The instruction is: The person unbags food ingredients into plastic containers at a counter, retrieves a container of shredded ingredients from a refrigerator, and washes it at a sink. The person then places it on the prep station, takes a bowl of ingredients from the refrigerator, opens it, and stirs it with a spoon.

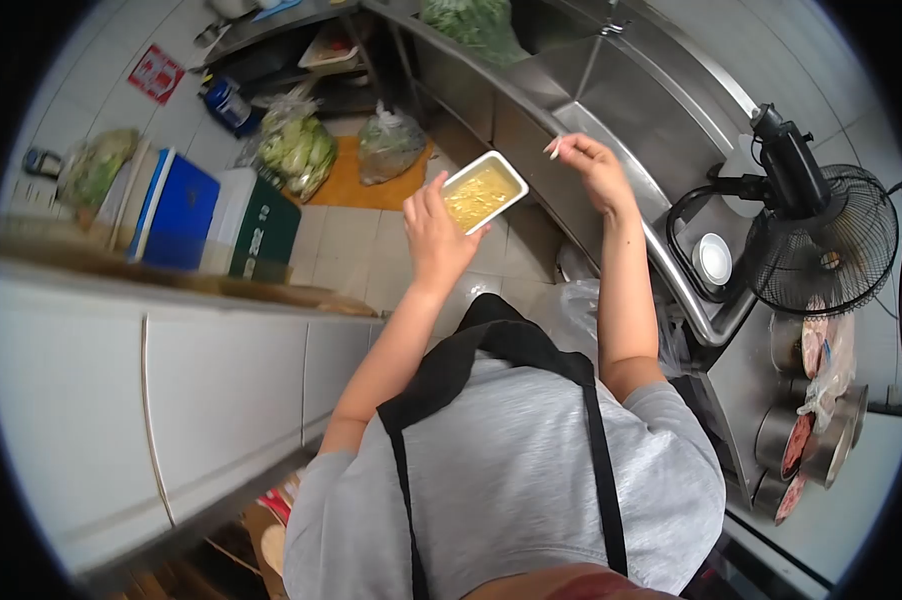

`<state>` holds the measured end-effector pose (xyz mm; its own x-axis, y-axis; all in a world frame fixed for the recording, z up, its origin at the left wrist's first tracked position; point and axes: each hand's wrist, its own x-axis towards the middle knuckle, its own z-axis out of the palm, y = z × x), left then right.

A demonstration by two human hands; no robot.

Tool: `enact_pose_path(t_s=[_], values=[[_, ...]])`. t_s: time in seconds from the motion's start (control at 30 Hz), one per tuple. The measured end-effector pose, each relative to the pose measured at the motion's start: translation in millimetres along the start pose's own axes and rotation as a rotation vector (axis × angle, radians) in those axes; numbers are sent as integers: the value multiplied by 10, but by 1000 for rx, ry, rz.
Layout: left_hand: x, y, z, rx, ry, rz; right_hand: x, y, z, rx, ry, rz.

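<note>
My left hand [439, 237] grips a white rectangular container [520, 181] by its near left side, holding it over the floor in front of me. Inside lies a yellowish, wet-looking content [478, 196] with paler bits; its kind I cannot make out. To the right, my right hand [595, 172] is raised beside the sink's front edge, fingers pinched together. A small whitish piece [555, 149] shows at its fingertips, too small to name. The right hand and the container are apart.
The steel sink [574, 112] runs along the right, with a black fan [821, 235] and white bowls [712, 258] near its end. Metal pots [779, 440] stand at far right. Bagged vegetables [299, 155], a blue bin [176, 210] and a green box [265, 232] stand at left.
</note>
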<state>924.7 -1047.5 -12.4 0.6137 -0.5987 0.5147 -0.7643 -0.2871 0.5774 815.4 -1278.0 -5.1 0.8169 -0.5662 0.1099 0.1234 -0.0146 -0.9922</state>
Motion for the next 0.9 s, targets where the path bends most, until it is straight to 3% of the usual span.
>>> enact_pose_path(t_s=[0.1, 0.17, 0.2, 0.27, 0.3, 0.47, 0.57, 0.63, 0.77, 0.9], values=[[429, -161, 171, -39, -8, 9, 451, 131, -689, 17, 237, -58], [772, -261, 333, -23, -4, -19, 759, 261, -1258, -326, 334, 94], [954, -300, 424, -32, -14, -22, 904, 332, -1479, -330, 351, 89], [1320, -399, 644, -44, -37, -6, 1258, 516, -1925, -1485, 296, 294], [1561, -427, 778, -47, -50, -1, 1570, 695, -2260, -1368, 299, 372], [2572, -650, 1528, -49, -114, 143, 3196, 895, -3197, -1321, 389, 252], [3096, -730, 1974, -44, -125, 206, 4169, 928, -3585, -1353, 500, 160], [3399, -714, 2217, -24, -198, 178, 4628, 918, -3814, -1435, 460, 135], [3779, -724, 2619, -85, -295, 92, 5208, 1071, -4024, -1646, 375, 157], [4099, -869, 3025, -130, -340, 141, 5314, 1118, -4111, -1792, 252, 295]])
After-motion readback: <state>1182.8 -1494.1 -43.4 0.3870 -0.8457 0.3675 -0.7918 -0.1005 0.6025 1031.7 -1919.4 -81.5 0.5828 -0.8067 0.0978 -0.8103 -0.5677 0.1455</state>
